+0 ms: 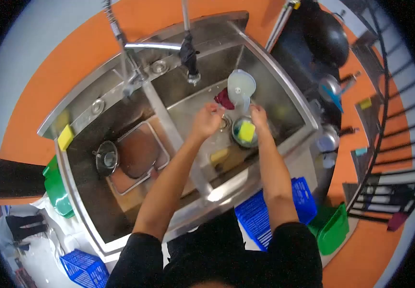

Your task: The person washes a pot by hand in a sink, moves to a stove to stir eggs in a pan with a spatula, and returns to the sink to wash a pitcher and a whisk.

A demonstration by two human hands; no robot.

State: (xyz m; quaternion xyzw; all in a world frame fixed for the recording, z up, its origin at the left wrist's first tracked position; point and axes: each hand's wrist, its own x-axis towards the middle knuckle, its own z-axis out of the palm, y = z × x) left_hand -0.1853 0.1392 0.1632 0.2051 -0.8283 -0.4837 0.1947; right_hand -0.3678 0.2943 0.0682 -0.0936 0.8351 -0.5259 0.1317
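In the right basin of the steel sink (178, 108), my right hand (259, 117) is closed round the handle of a pale, translucent dipper (241, 85). My left hand (207, 120) is over the same basin with its fingers curled together; whether anything small is in them is hidden. Just beyond those fingertips lies a dark red cloth (224, 99), against the dipper's side. Below my right hand a yellow sponge (246, 131) rests in a round metal bowl (237, 139). A pale yellowish block (219, 156) sits nearer the front wall.
A faucet (188, 57) hangs over the right basin. The left basin holds a tray (166, 161) and a dark strainer or pan (106, 158). Another yellow sponge (66, 138) sits on the left rim. Blue baskets (255, 213) stand below; pans (330, 41) are at right.
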